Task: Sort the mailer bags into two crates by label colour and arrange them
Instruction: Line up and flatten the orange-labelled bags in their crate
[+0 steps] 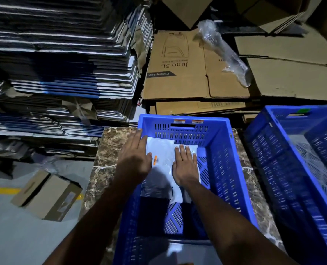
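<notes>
A blue slatted crate (222, 159) stands in the middle on a marble-patterned table (111, 148). Inside lie white mailer bags (160, 150), the top one bearing an orange label (155, 160). My left hand (134, 157) lies flat with straight fingers at the crate's left wall, over the bag's left edge. My right hand (184, 163) presses flat on a second white bag (178, 190) to the right. Two orange stickers (187, 121) sit on the crate's far rim. A second blue crate (273, 169) at the right holds pale bags (309, 161) and carries a green sticker (303, 111).
Tall stacks of flattened dark cartons (63, 64) rise at the left. Flattened brown cardboard boxes (197, 69) with a bubble-wrap roll (223, 52) lie behind the crates. A small cardboard box (46, 196) sits on the grey floor at lower left beside a yellow line (2, 190).
</notes>
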`<state>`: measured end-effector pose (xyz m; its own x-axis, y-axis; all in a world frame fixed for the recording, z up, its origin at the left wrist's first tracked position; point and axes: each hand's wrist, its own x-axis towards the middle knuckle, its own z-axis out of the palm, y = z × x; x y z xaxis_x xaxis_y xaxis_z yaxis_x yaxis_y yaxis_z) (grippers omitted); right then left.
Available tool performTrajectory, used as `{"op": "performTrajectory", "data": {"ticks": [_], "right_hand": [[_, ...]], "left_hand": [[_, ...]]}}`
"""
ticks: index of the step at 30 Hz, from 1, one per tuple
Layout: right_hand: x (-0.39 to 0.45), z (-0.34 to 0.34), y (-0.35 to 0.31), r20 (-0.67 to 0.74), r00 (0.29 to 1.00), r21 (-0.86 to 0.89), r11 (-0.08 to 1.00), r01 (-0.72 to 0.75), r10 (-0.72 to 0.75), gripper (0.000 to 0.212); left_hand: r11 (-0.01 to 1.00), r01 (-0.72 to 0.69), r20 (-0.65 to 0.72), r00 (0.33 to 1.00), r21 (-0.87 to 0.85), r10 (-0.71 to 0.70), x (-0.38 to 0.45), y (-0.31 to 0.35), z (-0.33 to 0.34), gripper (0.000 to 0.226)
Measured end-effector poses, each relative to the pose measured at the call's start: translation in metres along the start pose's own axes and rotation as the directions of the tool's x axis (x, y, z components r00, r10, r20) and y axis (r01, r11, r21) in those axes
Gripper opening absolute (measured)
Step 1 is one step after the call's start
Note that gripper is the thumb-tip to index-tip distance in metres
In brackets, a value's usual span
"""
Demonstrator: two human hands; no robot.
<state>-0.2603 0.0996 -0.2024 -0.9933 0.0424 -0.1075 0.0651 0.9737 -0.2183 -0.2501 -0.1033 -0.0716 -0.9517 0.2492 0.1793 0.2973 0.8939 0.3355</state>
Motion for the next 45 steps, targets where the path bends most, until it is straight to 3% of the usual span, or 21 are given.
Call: {"op": "performTrajectory", "data": {"ticks": [7, 13, 22, 31, 37, 45], "right_hand": [[0.005, 0.007, 0.001, 0.023, 1.0, -0.038, 0.999, -0.003, 0.004, 0.065], [0.006, 0.005, 0.001, 0.036, 0.999, -0.041, 0.999, 0.014, -0.013, 0.066], [-0.01, -0.024, -0.004, -0.055, 0.998, 0.146, 0.989, 0.017, -0.009, 0.063], [-0.031, 0.017, 0.002, -0.023, 1.0, -0.041, 0.999, -0.001, 0.0, 0.066], [-0.029, 0.023, 0.001, -0.023, 0.999, -0.044, 0.998, -0.033, 0.032, 0.066], [-0.034, 0.007, 0.003, 0.0, 1.0, 0.011, 1.0, 0.007, -0.007, 0.065]], "left_hand": [[1.0, -0.009, 0.027, 1.0, 0.004, 0.009, 0.005, 0.004, -0.005, 0.075], [1.0, -0.005, 0.023, 1.0, -0.006, 0.005, 0.002, 0.001, -0.003, 0.063], [0.999, 0.014, 0.064, 0.998, 0.052, -0.017, 0.004, 0.007, -0.009, 0.061], [0.998, 0.066, 0.052, 0.997, -0.005, -0.066, 0.004, 0.011, -0.011, 0.061], [0.997, 0.072, -0.022, 0.997, -0.026, -0.073, 0.002, 0.007, -0.002, 0.06], [0.996, 0.052, 0.046, 0.997, 0.074, -0.055, 0.007, 0.003, -0.002, 0.06]]}}
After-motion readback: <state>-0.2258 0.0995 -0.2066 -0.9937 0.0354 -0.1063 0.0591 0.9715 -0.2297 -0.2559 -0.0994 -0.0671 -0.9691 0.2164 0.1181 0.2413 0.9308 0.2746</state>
